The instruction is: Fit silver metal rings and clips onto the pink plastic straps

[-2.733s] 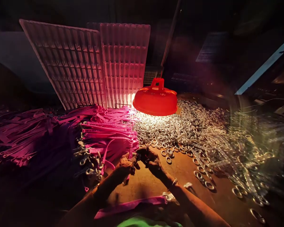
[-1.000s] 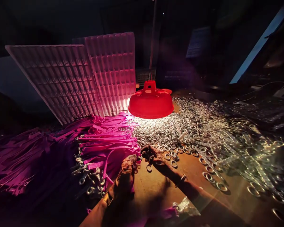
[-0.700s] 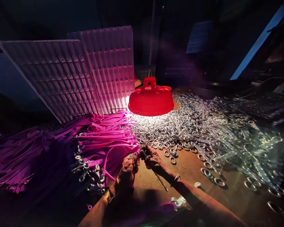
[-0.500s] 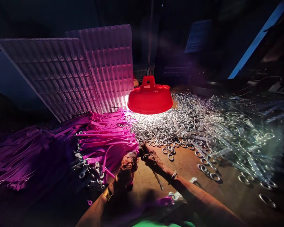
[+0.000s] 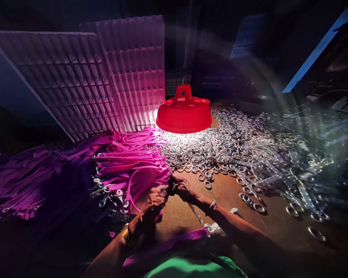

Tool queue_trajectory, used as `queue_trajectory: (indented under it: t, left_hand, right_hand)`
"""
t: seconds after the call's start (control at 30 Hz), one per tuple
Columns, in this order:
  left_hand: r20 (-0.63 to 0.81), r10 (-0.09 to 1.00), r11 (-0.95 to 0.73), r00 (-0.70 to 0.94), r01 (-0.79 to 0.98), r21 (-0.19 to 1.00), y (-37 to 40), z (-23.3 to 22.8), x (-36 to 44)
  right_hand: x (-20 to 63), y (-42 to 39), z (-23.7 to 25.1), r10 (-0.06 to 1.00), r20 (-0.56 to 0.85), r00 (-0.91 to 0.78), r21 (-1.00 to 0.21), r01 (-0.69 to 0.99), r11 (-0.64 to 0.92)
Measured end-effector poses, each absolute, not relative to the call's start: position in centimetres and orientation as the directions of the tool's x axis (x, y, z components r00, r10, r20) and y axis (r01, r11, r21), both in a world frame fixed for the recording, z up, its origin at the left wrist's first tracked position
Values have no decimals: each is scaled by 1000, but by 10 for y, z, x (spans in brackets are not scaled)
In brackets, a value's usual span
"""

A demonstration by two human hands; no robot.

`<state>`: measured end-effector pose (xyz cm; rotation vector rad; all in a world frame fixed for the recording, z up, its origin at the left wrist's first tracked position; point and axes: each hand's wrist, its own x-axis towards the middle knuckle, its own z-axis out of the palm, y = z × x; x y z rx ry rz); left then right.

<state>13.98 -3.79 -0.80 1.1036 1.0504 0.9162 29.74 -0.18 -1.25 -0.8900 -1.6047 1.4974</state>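
Left hand [image 5: 155, 199] and right hand [image 5: 183, 187] meet fingertip to fingertip under the red lamp [image 5: 184, 115], both closed on a pink strap [image 5: 159, 215] end held between them, just above the brown table [image 5: 220, 200]. Strap pile [image 5: 127, 166] lies left; metal rings [image 5: 203, 152] heaped right.

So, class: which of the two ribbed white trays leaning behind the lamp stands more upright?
The right tray, beside the red lamp, stands nearly upright; the left tray slants well over.
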Motion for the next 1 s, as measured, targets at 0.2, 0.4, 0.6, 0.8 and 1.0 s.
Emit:
queue_trajectory:
  t: [0.2, 0.4, 0.6, 0.8, 1.0]
  left_hand:
    - [-352, 868, 395, 349, -59, 917, -37, 23, 136]
    - [-450, 784, 470, 427, 65, 880, -48, 44, 126]
    - [-538, 650, 505, 537, 223, 834, -79, 41, 127]
    - [-512, 607, 602, 607, 69, 796, -118, 30, 127]
    - [-443, 733, 528, 517, -22, 849, -132, 33, 133]
  right_hand:
    - [298, -12, 18, 829, -8, -559, -976, 184, 114]
    - [316, -66, 37, 768, 35, -639, -847, 389, 362]
    - [327, -117, 19, 758, 0, -653, -710, 533, 460]
    - [319, -133, 16, 779, -30, -627, -765, 516, 385]
    - [318, -138, 10, 833, -60, -551, -879, 425, 217]
